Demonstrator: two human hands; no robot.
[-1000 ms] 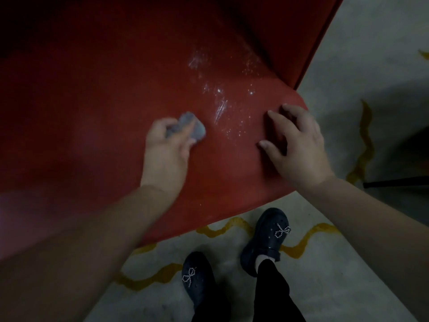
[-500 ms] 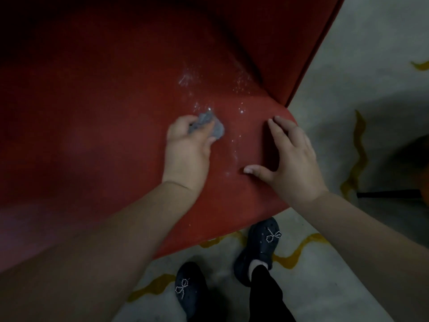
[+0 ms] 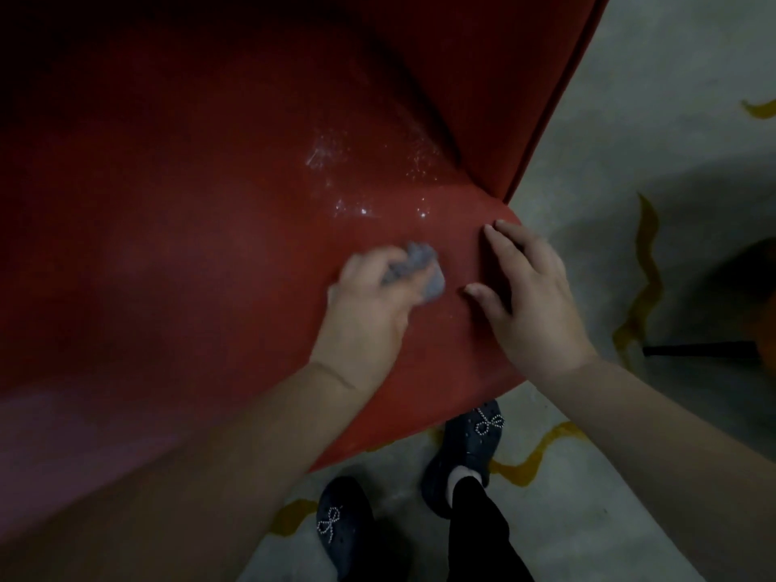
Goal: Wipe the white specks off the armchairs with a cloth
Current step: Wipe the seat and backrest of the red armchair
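Note:
A red armchair seat [image 3: 189,254] fills most of the view, with its armrest [image 3: 483,77] rising at the upper right. White specks [image 3: 361,178] are scattered over the seat near the armrest seam. My left hand [image 3: 369,308] grips a crumpled grey cloth [image 3: 415,266] and presses it on the seat just below the specks; the hand is motion-blurred. My right hand [image 3: 533,296] lies flat with spread fingers on the seat's front right corner, close beside the cloth.
A pale floor with yellow wavy lines [image 3: 642,279] lies to the right and below. My feet in dark clogs [image 3: 470,451] stand at the seat's front edge. A dark rod [image 3: 697,350] and a shadowed object sit at the right.
My left hand with the cloth has swept right and toward the front edge, wiping below the specks. Fewer specks show near the cloth. My right hand has stayed on the corner.

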